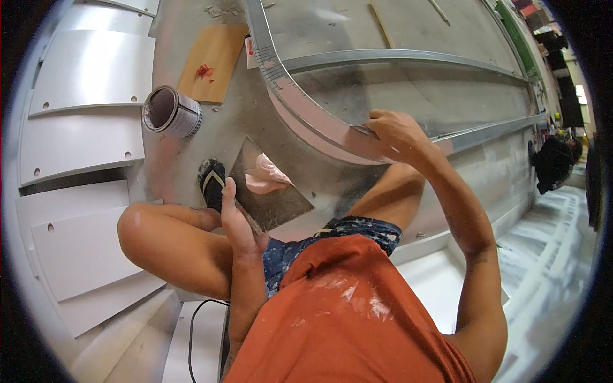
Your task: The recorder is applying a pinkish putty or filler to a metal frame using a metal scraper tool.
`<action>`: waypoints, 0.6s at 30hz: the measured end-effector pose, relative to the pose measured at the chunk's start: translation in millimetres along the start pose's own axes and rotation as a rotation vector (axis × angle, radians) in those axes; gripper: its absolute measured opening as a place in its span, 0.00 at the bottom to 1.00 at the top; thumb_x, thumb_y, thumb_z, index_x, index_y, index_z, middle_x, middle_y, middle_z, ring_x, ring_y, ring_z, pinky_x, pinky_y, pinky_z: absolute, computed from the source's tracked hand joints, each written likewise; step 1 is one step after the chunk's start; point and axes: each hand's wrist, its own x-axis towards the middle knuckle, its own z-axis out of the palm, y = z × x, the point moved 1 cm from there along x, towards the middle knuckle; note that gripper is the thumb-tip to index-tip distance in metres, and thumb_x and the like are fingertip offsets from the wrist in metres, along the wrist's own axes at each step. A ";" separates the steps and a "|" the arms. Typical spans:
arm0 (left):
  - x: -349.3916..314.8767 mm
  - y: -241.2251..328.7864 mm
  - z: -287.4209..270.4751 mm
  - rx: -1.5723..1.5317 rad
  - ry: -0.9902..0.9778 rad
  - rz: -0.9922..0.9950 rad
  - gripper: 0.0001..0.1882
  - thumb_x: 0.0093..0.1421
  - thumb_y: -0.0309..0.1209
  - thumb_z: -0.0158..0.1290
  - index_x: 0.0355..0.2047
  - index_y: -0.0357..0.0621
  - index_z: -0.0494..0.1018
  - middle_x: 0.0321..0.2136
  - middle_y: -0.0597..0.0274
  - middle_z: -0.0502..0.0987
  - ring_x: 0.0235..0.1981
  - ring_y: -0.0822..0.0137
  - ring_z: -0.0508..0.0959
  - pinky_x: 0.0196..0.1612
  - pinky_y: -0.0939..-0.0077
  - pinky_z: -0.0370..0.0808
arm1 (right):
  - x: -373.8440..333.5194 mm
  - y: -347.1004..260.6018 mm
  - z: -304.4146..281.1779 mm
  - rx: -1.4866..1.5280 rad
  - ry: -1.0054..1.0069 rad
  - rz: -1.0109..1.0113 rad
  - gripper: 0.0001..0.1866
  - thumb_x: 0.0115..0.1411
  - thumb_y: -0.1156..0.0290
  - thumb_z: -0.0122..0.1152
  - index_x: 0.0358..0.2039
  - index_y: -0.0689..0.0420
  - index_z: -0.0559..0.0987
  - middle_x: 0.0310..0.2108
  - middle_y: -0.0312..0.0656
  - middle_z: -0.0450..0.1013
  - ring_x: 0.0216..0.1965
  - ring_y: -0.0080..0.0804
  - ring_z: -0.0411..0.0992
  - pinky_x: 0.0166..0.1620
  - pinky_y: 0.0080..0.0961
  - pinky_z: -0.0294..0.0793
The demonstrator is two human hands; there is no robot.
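Observation:
My left hand (239,225) grips a square, dark flat board (284,207) by its near edge, thumb standing up beside it. A soft mound of pink filler (263,176) lies on this board. At the curved metal frame (303,110), the fingers of my right hand (401,135) are closed on a thin scraper (361,129), mostly hidden by the hand. The scraper is against the curve, which carries a broad smear of pink filler along its side. Farther up the curve, bare metal with notched marks shows.
An open can (172,113) stands left of the frame, near a wooden board (216,54) with a red stain. White panels (92,70) are stacked at the left. Straight metal rails (408,56) run to the right. A black cable (191,335) curls at lower left.

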 end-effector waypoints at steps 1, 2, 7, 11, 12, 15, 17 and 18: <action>0.5 -0.6 -0.8 0.003 -0.012 -0.007 0.25 0.67 0.47 0.46 0.51 0.37 0.69 0.47 0.54 0.75 0.48 0.60 0.76 0.54 0.65 0.71 | 1.4 0.5 2.0 0.006 0.038 -0.041 0.11 0.51 0.76 0.54 0.35 0.59 0.80 0.34 0.48 0.72 0.40 0.50 0.72 0.42 0.41 0.72; 1.0 -1.2 -1.5 0.007 -0.025 -0.014 0.25 0.67 0.47 0.46 0.51 0.37 0.69 0.47 0.54 0.75 0.48 0.60 0.76 0.53 0.65 0.71 | 2.8 0.9 2.8 0.012 0.076 -0.081 0.11 0.51 0.76 0.54 0.35 0.59 0.80 0.34 0.48 0.72 0.40 0.50 0.72 0.41 0.41 0.71; 3.8 -5.6 -5.6 -0.018 0.026 -0.028 0.24 0.67 0.46 0.45 0.51 0.37 0.70 0.46 0.54 0.76 0.47 0.60 0.76 0.53 0.65 0.71 | 28.7 -9.0 1.3 -0.039 0.092 -0.076 0.09 0.48 0.75 0.60 0.33 0.57 0.79 0.37 0.47 0.73 0.41 0.49 0.74 0.43 0.41 0.76; 2.8 -6.2 -5.3 -0.033 0.019 -0.036 0.23 0.68 0.45 0.45 0.50 0.38 0.70 0.45 0.55 0.76 0.47 0.61 0.76 0.53 0.65 0.72 | 49.4 -14.8 0.6 0.062 0.188 -0.140 0.06 0.51 0.74 0.54 0.27 0.63 0.76 0.32 0.50 0.71 0.38 0.52 0.71 0.41 0.44 0.71; 2.4 -6.1 -5.4 -0.031 0.021 -0.030 0.23 0.68 0.45 0.45 0.50 0.38 0.70 0.45 0.55 0.76 0.47 0.61 0.76 0.53 0.65 0.72 | 54.5 -18.6 -3.4 0.064 0.190 -0.146 0.06 0.51 0.74 0.54 0.27 0.63 0.76 0.32 0.50 0.71 0.38 0.52 0.71 0.41 0.44 0.71; 2.2 -7.5 -4.4 -0.013 0.044 -0.012 0.22 0.68 0.45 0.44 0.51 0.39 0.70 0.45 0.55 0.76 0.47 0.61 0.77 0.53 0.65 0.72 | 62.2 -20.3 -14.0 0.053 0.139 -0.115 0.07 0.53 0.72 0.54 0.28 0.63 0.76 0.33 0.50 0.71 0.38 0.52 0.72 0.41 0.44 0.71; 2.8 -10.0 -0.3 -0.033 -0.011 -0.063 0.23 0.68 0.45 0.44 0.52 0.39 0.69 0.46 0.55 0.76 0.47 0.60 0.77 0.53 0.64 0.72 | 57.9 -9.6 -17.7 0.050 0.333 -0.084 0.08 0.55 0.71 0.55 0.30 0.65 0.76 0.35 0.49 0.72 0.39 0.52 0.72 0.42 0.43 0.71; 3.5 -10.2 -0.3 -0.033 -0.008 -0.063 0.23 0.68 0.45 0.44 0.52 0.39 0.69 0.46 0.55 0.76 0.47 0.60 0.77 0.53 0.64 0.72 | 52.0 -11.0 -26.7 0.024 0.361 0.003 0.11 0.58 0.70 0.57 0.34 0.66 0.77 0.32 0.49 0.72 0.36 0.44 0.74 0.40 0.37 0.73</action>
